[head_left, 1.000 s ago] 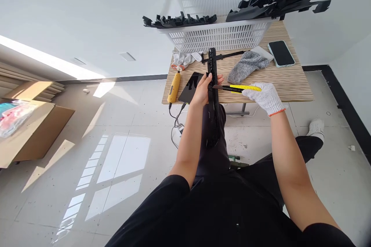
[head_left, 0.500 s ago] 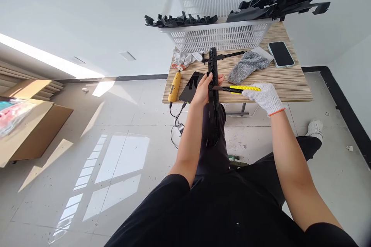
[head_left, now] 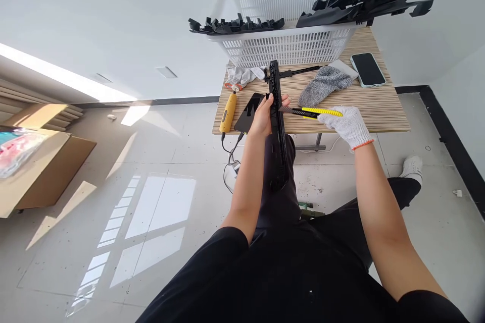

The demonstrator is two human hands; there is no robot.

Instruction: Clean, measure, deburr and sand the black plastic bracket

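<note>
My bare left hand (head_left: 262,115) grips a long black plastic part (head_left: 279,136) that stands lengthwise over my thigh, its far end above the table. In a white knit glove with an orange cuff, my right hand (head_left: 338,120) is closed round a yellow and black utility knife (head_left: 314,112). The knife's blade points left, with its tip at the right edge of the part; whether it touches is too small to tell. Beyond my left hand lies another thin black part (head_left: 299,71) on the table, partly hidden.
A white plastic basket (head_left: 288,45) on the wood-grain table (head_left: 382,116) carries black plastic parts (head_left: 356,7) across its rim. Around it lie a phone (head_left: 367,69), a grey cloth (head_left: 326,85), a yellow corded tool (head_left: 228,113), a black tablet-like device (head_left: 246,120) and a glove (head_left: 244,76).
The black part has tilted, its far end shifting slightly left. The knife has turned a little and its tip sits slightly higher on the part's right side.
</note>
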